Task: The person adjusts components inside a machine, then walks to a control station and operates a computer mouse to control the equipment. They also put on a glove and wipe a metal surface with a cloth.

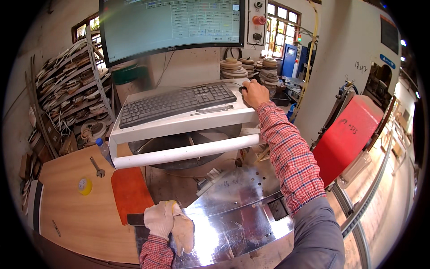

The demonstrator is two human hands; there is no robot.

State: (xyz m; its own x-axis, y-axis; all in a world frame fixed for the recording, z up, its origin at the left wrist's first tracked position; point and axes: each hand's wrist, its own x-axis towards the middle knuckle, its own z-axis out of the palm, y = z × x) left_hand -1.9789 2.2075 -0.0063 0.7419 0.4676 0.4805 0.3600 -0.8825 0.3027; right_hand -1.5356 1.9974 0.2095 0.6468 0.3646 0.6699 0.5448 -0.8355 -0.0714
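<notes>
My right hand, bare, rests over a dark computer mouse at the right end of the white keyboard shelf. A black keyboard lies left of it, with a small metal spanner along its front. Above them hangs a large monitor showing a table of fields. My left hand wears a white knit glove and is closed on a loose off-white work glove. That loose glove hangs over the left part of a shiny metal machine table; the left fingers are partly hidden.
On the wooden board at left lie an adjustable wrench, a yellow tape roll and an orange-red sheet. A bottle with a blue cap stands by the shelf. A red machine cover rises at right.
</notes>
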